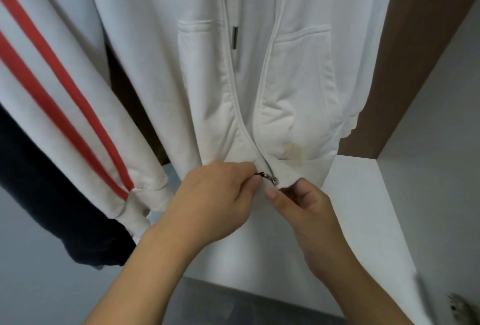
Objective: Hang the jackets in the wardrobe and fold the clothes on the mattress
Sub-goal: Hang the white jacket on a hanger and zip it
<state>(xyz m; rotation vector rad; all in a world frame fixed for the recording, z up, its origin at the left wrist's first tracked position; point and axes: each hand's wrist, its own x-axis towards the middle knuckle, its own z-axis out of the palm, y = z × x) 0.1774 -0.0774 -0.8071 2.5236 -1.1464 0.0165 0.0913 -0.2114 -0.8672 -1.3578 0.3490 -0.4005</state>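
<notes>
While the white zip-up hoodie (259, 77) hangs inside the wardrobe (428, 116), the left hand (218, 200) pinches the zipper pull (268, 177) at its hem and the right hand (304, 207) pinches the hem just beside it; left of the hoodie hang a red-striped white sleeve (65, 106) and a dark garment (52, 207).

Free room is seen over the white wardrobe floor (363, 207) at right; the left is blocked by a red-striped white sleeve (78, 116).
</notes>
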